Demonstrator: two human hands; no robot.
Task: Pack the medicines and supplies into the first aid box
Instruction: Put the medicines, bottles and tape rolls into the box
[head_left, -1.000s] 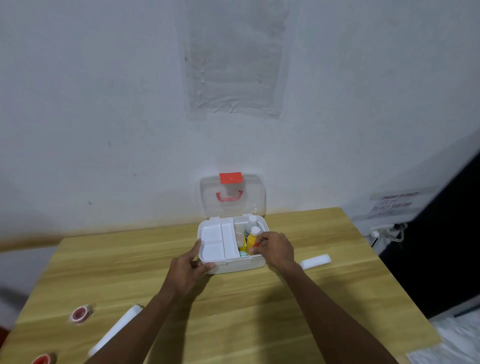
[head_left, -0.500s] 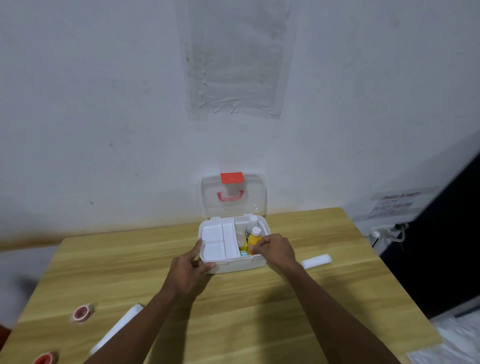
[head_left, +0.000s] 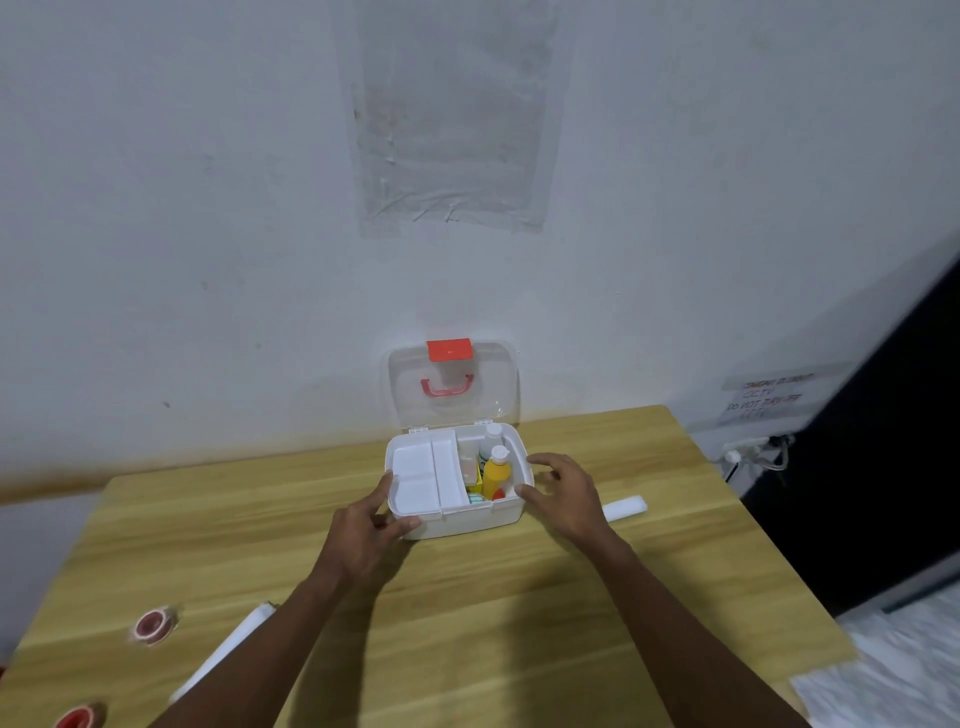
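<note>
box (head_left: 467, 522) open, far side of table (head_left: 519, 623); yellow bottle (head_left: 497, 475) upright in its right compartment. 1 white pack (head_left: 626, 506) lies just right of right hand (head_left: 563, 493), long axis roughly left-right. Right hand nearer: fingers spread, empty, beside box wall. Left hand (head_left: 371, 525) grips box's front-left corner.

Wooden table (head_left: 675, 519) against pale wall (head_left: 208, 208), taped plastic sheet (head_left: 452, 119) above.
</note>
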